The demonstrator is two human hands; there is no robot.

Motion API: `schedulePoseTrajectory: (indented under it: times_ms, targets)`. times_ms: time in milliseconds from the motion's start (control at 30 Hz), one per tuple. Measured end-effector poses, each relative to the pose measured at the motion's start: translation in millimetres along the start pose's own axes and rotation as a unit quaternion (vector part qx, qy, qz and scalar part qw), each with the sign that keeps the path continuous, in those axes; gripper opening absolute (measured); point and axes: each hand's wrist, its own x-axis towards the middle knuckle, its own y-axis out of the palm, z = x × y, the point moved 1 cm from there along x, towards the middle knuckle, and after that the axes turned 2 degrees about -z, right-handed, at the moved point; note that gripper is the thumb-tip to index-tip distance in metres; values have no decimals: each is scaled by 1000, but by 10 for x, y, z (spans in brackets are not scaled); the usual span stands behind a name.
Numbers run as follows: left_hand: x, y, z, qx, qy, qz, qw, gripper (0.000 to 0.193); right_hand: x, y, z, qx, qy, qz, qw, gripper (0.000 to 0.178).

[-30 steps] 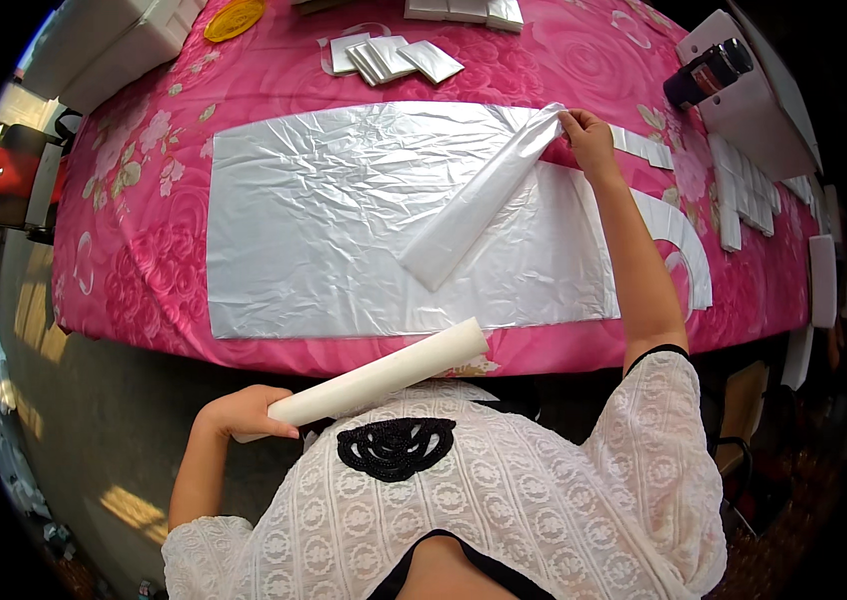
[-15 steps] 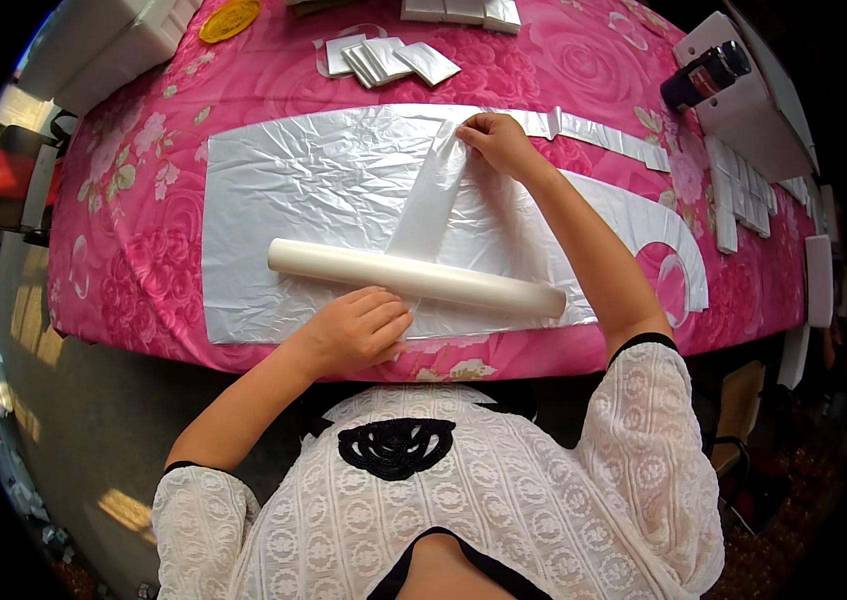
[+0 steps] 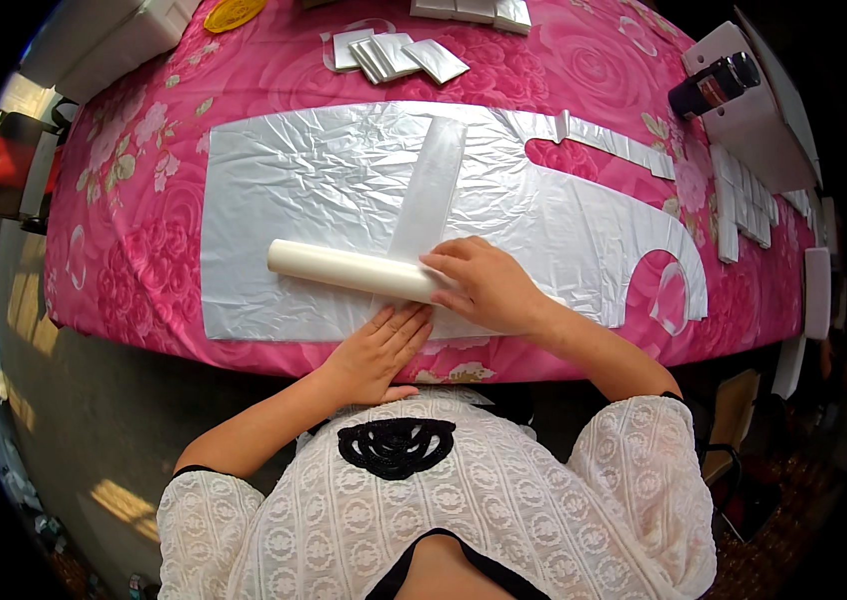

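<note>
A person in a white lace top leans over a table draped in a pink floral cloth (image 3: 144, 170), working a roll of clear plastic film (image 3: 349, 270) across a large silvery plastic sheet (image 3: 314, 190) spread flat on the cloth. The roll now lies crosswise on the near half of the sheet; half a second ago it sat a little lower with the left hand on top of it, and a second ago it was off the table altogether, held at the person's chest. The right hand (image 3: 489, 285), which had been drawing the film's free end far up the sheet, has come back to the roll's right end and rests over it, fingers curled loosely around the tube. The left hand (image 3: 384, 345) has slipped off the roll and lies flat, fingers together, pressing the sheet's near edge just below the roll. A pulled-out strip of film (image 3: 429, 185) runs from the roll straight up the middle of the sheet, lying flat and released. Judging by this, the length has been laid out and both hands have turned to steadying the roll. Beyond the sheet's far edge sits a fan of small silver packets (image 3: 399, 55); to the sheet's right, cut-out curves show the pink cloth through, and a dark bottle (image 3: 714, 85) rests on a white board.
</note>
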Motion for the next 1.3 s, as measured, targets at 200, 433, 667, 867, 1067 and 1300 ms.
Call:
schedulePoseTrajectory:
  times_ms: [200, 433, 667, 867, 1067, 1300]
  targets:
    - [-47, 14, -48, -6, -21, -1, 1000, 83, -146, -65, -332, -107, 24, -136, 985, 40]
    - [-1, -161, 198, -59, 20, -22, 998, 81, -127, -643, -1063, -7, 170, -228, 959, 40]
    - [107, 85, -126, -20, -41, -40, 998, 82, -211, -225, -395, -44, -52, -45, 997, 41]
    - [144, 240, -354, 54, -80, -25, 995, 74, 285, -103, -434, -93, -84, -81, 989, 43]
    - [96, 236, -293, 57, -31, -57, 996, 65, 1056, -175, -748, -137, -102, -176, 969, 41]
    - [-71, 32, 9, -112, 68, -41, 991, 63, 900, -116, -512, -94, -110, -197, 970, 38]
